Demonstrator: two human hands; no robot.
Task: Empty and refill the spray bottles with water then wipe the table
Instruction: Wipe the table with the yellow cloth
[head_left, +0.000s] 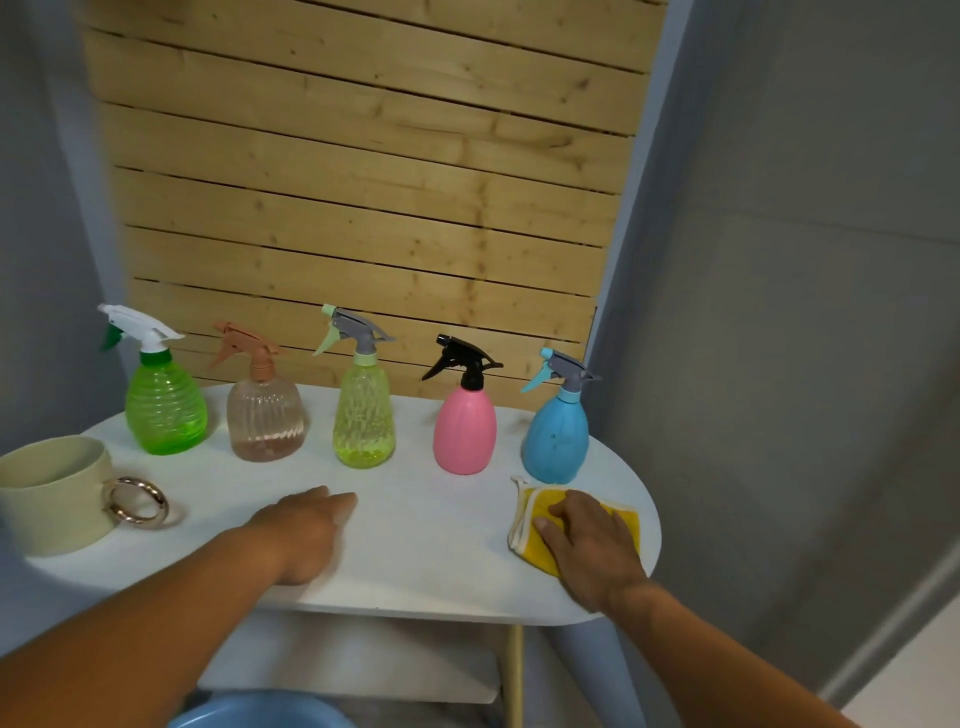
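Right hand (592, 540) pressed flat on the yellow cloth (530, 540) near the table's (426, 551) rounded right edge; left hand (304, 532) rests flat on bare white top, fingers together. Beyond both hands, five bottles (363, 410) line the slatted wall (363, 182); mug (52, 493) far left.

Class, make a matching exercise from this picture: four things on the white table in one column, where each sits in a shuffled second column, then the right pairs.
Things
1. green ribbed spray bottle
2. blue spray bottle with grey trigger
3. folded yellow cloth
4. pale green mug with metal ring handle

Places
A. under the right hand
B. far left end of the bottle row
C. left edge of the table, nearer than the bottles
D. far right end of the bottle row

Pairs: 1-B, 2-D, 3-A, 4-C
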